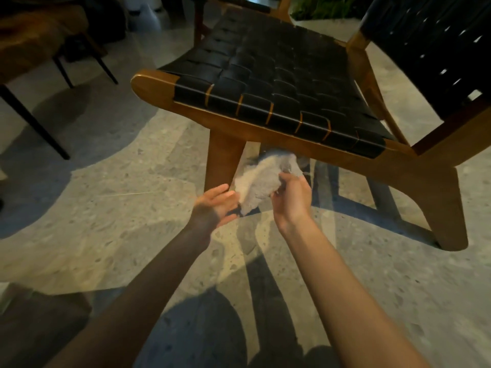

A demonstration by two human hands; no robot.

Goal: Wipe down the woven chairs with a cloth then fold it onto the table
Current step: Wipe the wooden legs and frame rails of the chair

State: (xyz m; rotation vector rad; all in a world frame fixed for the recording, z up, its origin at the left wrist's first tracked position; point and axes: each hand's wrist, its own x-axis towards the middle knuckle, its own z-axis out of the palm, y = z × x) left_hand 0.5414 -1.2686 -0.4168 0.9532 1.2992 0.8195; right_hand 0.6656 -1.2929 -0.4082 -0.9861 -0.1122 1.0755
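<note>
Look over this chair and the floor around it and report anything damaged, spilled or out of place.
Nothing stands out. The woven chair stands on the floor with its straps unbroken, and no spill shows. The cloth is bunched in the right hand, the left hand open beside it.

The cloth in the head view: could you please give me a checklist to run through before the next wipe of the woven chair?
1. Cloth held securely: ok, the right hand grips it.
2. Left hand free to help: ok, open beside the cloth.
3. Cloth spread flat for wiping: not ok, bunched.
4. Cloth touching the woven chair: cannot tell, blurred just under the front rail.
5. Seat free of objects: ok.
6. Cloth clean: cannot tell.
</note>
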